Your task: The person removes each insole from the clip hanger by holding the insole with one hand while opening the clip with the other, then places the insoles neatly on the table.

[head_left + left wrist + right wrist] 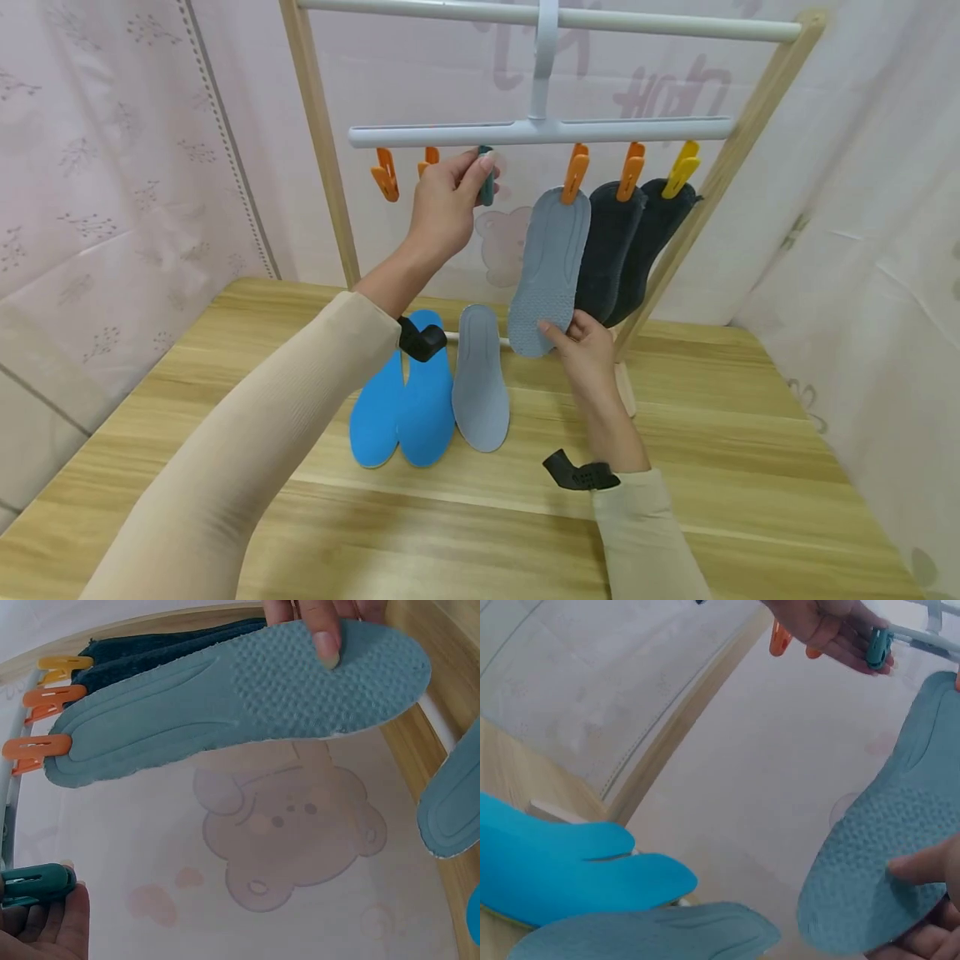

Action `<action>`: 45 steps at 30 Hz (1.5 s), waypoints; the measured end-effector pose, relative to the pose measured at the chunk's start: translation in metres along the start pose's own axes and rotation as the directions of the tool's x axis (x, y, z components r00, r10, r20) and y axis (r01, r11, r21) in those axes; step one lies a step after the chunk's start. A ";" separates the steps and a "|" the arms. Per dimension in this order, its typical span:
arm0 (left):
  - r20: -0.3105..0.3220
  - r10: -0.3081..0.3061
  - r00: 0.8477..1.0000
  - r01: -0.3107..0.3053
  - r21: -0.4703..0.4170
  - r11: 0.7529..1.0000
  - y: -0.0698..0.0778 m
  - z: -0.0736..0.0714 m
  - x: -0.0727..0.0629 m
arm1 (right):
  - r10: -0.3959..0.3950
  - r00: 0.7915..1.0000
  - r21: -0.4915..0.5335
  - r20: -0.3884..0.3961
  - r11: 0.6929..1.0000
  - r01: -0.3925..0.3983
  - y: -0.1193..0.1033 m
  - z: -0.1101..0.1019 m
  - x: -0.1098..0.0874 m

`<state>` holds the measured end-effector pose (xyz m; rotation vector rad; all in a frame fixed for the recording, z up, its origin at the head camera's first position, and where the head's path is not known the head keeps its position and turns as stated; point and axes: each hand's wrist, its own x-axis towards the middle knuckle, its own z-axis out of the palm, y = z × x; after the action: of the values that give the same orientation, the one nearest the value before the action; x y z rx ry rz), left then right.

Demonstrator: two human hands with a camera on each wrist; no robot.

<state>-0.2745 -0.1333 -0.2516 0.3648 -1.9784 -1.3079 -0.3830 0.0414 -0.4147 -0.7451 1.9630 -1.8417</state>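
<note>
A grey insole (551, 258) hangs by its narrow end from an orange clothespin (575, 173) on a white hanger (540, 132). My right hand (588, 354) pinches its wide, dimpled end, thumb on the front face. Up at the hanger my left hand (450, 200) holds a dark green clothespin (37, 883) between thumb and fingers, with no insole in it. Beside the hanging grey insole, two dark insoles (611, 246) hang from an orange and a yellow clothespin (681, 169). Another grey insole (482, 383) and two blue insoles (426, 408) lie below.
The hanger hooks over the white top bar (675, 23) of a wooden-sided rack (322, 142). Two more orange clothespins (386, 175) hang at the hanger's left end. A wood-grain table (450, 533) spreads beneath; patterned curtains (135, 142) stand behind and at the sides.
</note>
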 end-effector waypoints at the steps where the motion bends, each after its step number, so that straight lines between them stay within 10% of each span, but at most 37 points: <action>1: 0.002 0.004 1.000 -0.004 0.001 1.000 0.000 0.000 0.000 | 0.010 1.000 0.014 0.015 1.000 -0.010 0.001 0.000 0.000; 26: 0.008 0.040 0.999 -0.041 0.037 0.998 0.005 -0.002 -0.003 | -0.003 0.999 0.007 -0.048 1.000 0.003 0.011 -0.008 -0.005; 39: 0.018 -0.028 0.999 0.027 0.086 0.996 0.005 -0.014 -0.007 | 0.000 0.998 0.020 -0.059 1.000 0.001 0.012 -0.008 -0.004; 45: 0.128 -0.178 0.976 0.154 0.183 0.971 -0.005 -0.012 -0.019 | -0.009 0.999 0.019 -0.048 1.000 0.010 0.010 -0.008 -0.006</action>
<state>-0.2532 -0.1322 -0.2614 0.5436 -2.2305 -1.2998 -0.3839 0.0517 -0.4247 -0.7123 1.9718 -1.8973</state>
